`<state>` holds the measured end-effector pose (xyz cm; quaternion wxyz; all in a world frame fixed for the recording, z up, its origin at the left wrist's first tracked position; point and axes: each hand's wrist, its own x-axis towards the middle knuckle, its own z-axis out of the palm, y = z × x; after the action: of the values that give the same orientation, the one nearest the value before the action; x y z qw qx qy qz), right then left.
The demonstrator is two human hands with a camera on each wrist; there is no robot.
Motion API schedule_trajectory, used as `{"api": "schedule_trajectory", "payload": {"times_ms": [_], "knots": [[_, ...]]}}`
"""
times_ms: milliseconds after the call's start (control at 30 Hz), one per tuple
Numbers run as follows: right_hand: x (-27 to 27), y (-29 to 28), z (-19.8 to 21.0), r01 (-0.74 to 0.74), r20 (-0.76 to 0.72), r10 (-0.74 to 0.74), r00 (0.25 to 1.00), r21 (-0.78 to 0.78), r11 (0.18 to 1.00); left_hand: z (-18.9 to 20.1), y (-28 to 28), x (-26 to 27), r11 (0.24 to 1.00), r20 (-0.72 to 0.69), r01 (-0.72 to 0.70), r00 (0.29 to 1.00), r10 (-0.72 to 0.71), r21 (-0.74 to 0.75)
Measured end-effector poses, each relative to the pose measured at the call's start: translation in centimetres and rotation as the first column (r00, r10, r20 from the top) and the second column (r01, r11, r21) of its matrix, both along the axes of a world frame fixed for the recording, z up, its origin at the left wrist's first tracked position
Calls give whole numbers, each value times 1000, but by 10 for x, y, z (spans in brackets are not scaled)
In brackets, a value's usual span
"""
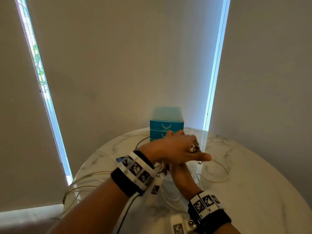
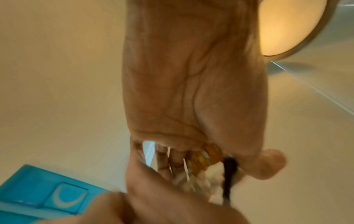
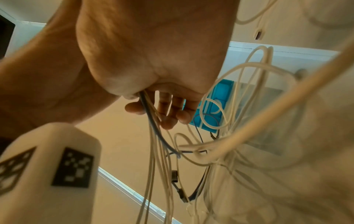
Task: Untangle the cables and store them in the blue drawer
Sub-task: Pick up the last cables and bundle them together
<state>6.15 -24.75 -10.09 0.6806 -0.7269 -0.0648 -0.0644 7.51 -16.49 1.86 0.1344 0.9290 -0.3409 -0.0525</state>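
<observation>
Head view: I see both hands crossed over a round marble table (image 1: 253,191), raised just above its surface. The left hand (image 1: 175,149) lies on top, back up, thumb stretched out to the right. In the left wrist view its fingers (image 2: 166,160) extend away from the palm, with white strands and a dark cable end (image 2: 229,174) between index and thumb. Blur hides the grip, so I cannot tell whether it holds them.

The right hand (image 3: 153,60) sits beneath it. From the right wrist view I note its fingers (image 3: 172,112) curled around a bundle of cables (image 3: 159,136), several white and one dark, which hang down in tangled loops. More white cable (image 1: 217,173) lies looped on the table to the right of the hands.

The blue drawer unit (image 1: 166,126) stands at the far table edge, just behind the hands. The two upper drawers that show are closed.
</observation>
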Motion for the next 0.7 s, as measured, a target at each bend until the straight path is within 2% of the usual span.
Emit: {"api": "schedule_trajectory", "payload": {"times_ms": [67,133,167,267,333,400,467,533,600,700], "knots": [[6,1,1,16,63,-20,998,59,998,15,21,15,991,-90,16,996,-28,-132],[6,5,7,7,108,-25,994,169,986,24,50,34,973,-183,-87,982,47,-212],[7,5,8,-4,104,-19,994,220,976,24,66,46,970,-190,-152,975,116,-188],[8,6,8,-43,82,16,996,337,940,2,110,77,903,-197,-419,881,430,95],[9,9,8,-114,81,87,993,459,881,-18,131,87,870,-201,-404,862,466,283],[7,9,9,-167,43,175,984,578,798,-30,141,91,886,-215,-312,892,398,344],[6,6,8,-218,0,284,959,641,736,-30,144,89,920,-240,-295,903,356,256],[6,2,6,-220,-35,323,946,662,717,-22,146,90,939,-281,-326,896,344,109],[8,4,3,-185,-80,306,948,646,741,-9,149,89,934,-359,-355,877,319,-35],[9,13,1,-122,-154,251,956,567,815,13,148,80,932,-415,-327,878,238,-158]]}}
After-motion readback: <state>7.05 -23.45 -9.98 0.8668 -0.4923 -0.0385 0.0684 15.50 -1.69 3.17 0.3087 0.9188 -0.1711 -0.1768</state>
